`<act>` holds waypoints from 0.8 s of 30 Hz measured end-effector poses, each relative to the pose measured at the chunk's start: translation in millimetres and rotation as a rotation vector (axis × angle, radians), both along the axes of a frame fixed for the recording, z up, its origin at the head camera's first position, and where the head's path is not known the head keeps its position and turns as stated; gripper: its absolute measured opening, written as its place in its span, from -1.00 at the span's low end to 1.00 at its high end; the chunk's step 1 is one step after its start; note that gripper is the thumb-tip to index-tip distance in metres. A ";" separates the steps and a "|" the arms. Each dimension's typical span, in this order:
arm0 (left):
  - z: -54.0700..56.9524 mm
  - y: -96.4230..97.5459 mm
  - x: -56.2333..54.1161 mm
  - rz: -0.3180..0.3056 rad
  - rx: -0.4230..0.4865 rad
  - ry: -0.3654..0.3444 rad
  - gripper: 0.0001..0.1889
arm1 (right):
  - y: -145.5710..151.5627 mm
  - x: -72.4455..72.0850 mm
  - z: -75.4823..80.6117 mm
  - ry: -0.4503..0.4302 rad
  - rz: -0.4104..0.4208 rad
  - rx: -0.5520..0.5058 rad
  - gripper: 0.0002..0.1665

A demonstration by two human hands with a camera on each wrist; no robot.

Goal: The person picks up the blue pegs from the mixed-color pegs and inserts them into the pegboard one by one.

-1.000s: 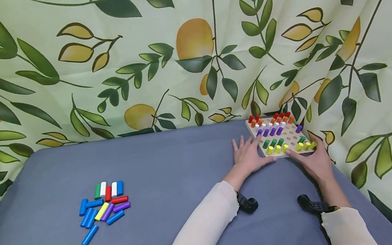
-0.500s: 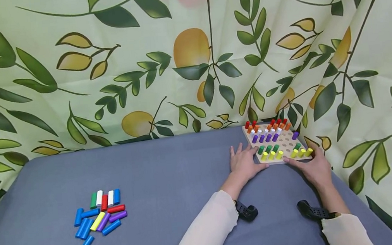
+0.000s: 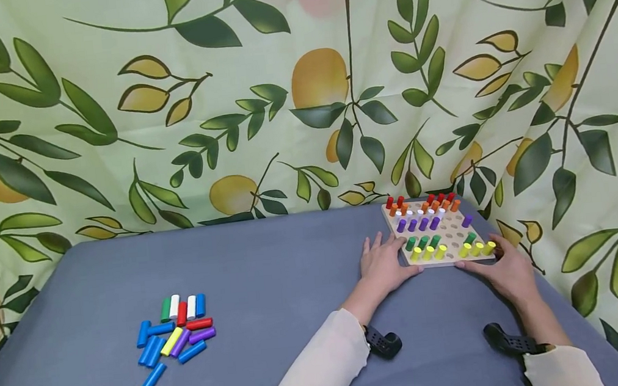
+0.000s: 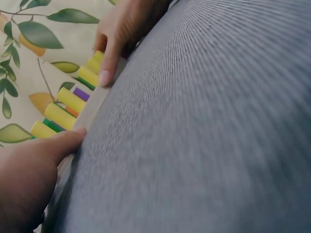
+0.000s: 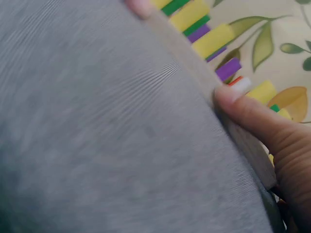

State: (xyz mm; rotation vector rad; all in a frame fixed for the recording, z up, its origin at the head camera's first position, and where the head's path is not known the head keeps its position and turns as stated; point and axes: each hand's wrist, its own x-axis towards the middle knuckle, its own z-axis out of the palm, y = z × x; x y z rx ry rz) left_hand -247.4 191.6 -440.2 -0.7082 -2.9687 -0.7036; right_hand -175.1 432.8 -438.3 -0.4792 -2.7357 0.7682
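A wooden pegboard (image 3: 447, 228) stands at the far right of the table, with rows of red, orange, white, purple, green and yellow pegs upright in it and some bare holes between them. My left hand (image 3: 384, 266) grips its near left corner, thumb on the front edge and index finger at the left side, the other fingers spread. At the near right corner my right hand (image 3: 505, 268) holds the board, its thumb (image 5: 233, 99) on the front edge and its fingers around the right side, partly hidden. Both thumbs show along that edge in the left wrist view.
Loose pegs in blue, red, white, green, purple and one yellow (image 3: 172, 342) lie in a group on the left of the grey-covered table (image 3: 272, 282). A leaf-and-fruit patterned curtain (image 3: 257, 99) hangs behind the table and along its right side.
Between my two hands the pegboard has slid slightly left along the table. The head view has shifted a little; the loose pegs stay where they were.
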 end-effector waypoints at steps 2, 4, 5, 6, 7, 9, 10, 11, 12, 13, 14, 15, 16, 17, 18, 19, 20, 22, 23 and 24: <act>-0.6 -3.6 0.0 -0.006 0.002 -0.006 -0.25 | 0.1 -0.9 0.7 -0.021 0.020 0.023 0.21; -1.5 -7.7 0.0 -0.010 0.000 -0.011 -0.24 | -0.4 -1.7 0.8 -0.034 0.033 0.027 0.15; -2.0 -9.9 0.1 -0.012 0.001 -0.014 -0.24 | -0.9 -2.0 0.7 -0.036 0.037 0.029 0.11; -2.3 -12.4 0.3 -0.014 -0.001 -0.018 -0.24 | -1.2 -2.2 0.8 -0.035 0.042 0.026 0.09; -2.4 -14.9 0.5 -0.015 -0.003 -0.021 -0.24 | -1.6 -2.2 1.0 -0.032 0.048 0.023 0.07; -2.3 -20.9 0.9 -0.015 -0.008 -0.027 -0.24 | -2.6 -2.4 1.4 -0.034 0.060 0.025 0.05; -1.9 -24.5 1.2 -0.016 -0.007 -0.029 -0.23 | -3.4 -2.4 1.5 -0.037 0.065 0.031 0.04; -1.5 -28.0 1.5 -0.018 -0.007 -0.030 -0.23 | -4.5 -2.6 1.6 -0.037 0.070 0.034 0.04; -0.8 -31.7 1.7 -0.019 -0.007 -0.033 -0.23 | -5.6 -2.8 1.9 -0.034 0.078 0.035 0.03; -0.3 -35.4 2.0 -0.020 -0.006 -0.033 -0.23 | -7.1 -3.0 2.2 -0.033 0.086 0.037 0.01; 0.2 -39.3 2.3 -0.021 -0.005 -0.034 -0.23 | -9.0 -3.2 2.4 -0.033 0.092 0.039 0.00; 0.7 -43.0 2.6 -0.022 -0.006 -0.034 -0.24 | -11.1 -3.3 2.4 -0.032 0.100 0.041 0.00; 1.2 -47.0 3.0 -0.025 -0.006 -0.035 -0.24 | -13.6 -3.5 2.2 -0.026 0.107 0.043 -0.02; 1.6 -50.6 3.4 -0.025 -0.005 -0.035 -0.24 | -16.3 -3.8 1.9 -0.016 0.116 0.047 -0.04; 2.1 -54.4 3.9 -0.026 -0.006 -0.040 -0.24 | -19.1 -4.1 1.9 -0.008 0.125 0.048 -0.05; 2.3 -58.2 4.2 -0.027 -0.009 -0.042 -0.24 | -22.3 -4.4 1.8 -0.004 0.132 0.048 -0.06; 2.4 -62.3 4.4 -0.029 -0.011 -0.044 -0.23 | -25.7 -4.9 1.6 0.002 0.136 0.048 -0.06; 2.7 -70.7 4.5 -0.033 -0.004 -0.046 -0.23 | -32.7 -6.5 1.3 0.015 0.144 0.051 -0.08; 2.7 -75.2 4.4 -0.034 0.001 -0.045 -0.23 | -36.4 -7.3 1.2 0.021 0.149 0.051 -0.09; 2.9 -79.7 4.1 -0.035 0.004 -0.048 -0.23 | -40.5 -8.2 1.4 0.025 0.155 0.052 -0.09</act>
